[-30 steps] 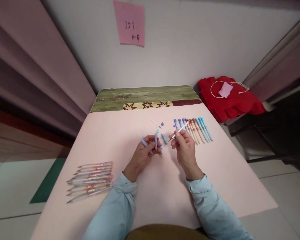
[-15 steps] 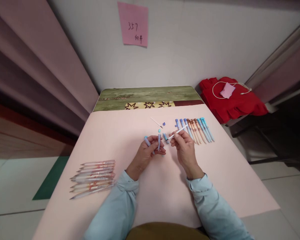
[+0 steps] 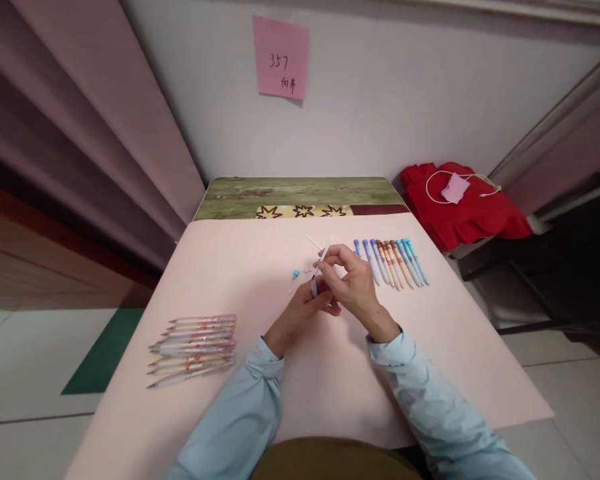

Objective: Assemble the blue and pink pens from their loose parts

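Holds a slim white refill (image 3: 324,252) in the right hand (image 3: 354,283), pinched narrow, with dark tip aimed down at a blue pen barrel (image 3: 314,288). Grips that barrel in the left hand (image 3: 300,308), fingers curled, above the middle of the table (image 3: 300,190) and its pale pink sheet (image 3: 330,387). Cannot tell tip touching from tip inserted; too small. Farther toward the far edge: a second white refill (image 3: 313,241), partly behind the right hand. Just beyond the left hand: a small blue piece (image 3: 295,274). Toward the far right corner: a row of violet-blue, brown and light blue pens (image 3: 393,265), side by side. Near the left edge: a group of pale pens (image 3: 195,347), with tips toward that edge.
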A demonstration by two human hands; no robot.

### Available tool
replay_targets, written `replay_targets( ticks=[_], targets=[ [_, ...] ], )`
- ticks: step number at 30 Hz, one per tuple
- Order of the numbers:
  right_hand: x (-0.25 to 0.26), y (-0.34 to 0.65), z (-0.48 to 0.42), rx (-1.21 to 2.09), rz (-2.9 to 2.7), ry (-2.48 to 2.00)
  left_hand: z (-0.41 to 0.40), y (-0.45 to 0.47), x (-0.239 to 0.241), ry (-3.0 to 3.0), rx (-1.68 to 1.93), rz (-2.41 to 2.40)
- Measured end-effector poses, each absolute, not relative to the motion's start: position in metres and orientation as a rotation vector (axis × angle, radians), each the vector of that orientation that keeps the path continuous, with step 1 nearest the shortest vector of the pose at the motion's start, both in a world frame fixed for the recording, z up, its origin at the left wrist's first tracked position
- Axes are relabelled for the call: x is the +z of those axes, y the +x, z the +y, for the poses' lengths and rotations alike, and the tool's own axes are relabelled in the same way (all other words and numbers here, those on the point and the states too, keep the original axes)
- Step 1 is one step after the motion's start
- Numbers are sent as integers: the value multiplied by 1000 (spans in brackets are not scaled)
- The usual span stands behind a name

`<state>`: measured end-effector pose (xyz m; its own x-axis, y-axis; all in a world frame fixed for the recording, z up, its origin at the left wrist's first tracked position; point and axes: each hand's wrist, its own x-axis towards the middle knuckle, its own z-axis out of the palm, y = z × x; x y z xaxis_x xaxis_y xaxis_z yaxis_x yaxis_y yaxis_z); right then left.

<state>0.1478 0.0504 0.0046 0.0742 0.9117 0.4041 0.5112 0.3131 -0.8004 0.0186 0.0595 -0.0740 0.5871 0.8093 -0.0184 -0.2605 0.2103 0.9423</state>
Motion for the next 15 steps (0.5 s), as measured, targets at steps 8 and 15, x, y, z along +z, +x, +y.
replay_targets(
  ticks=[8, 15],
  targets=[
    [7, 153, 42, 450, -1612, -1362, 55, 18, -67, 1182, 795, 594],
    [6, 154, 42, 359, -1804, -1349, 55, 18, -67, 1255, 783, 623]
  ],
)
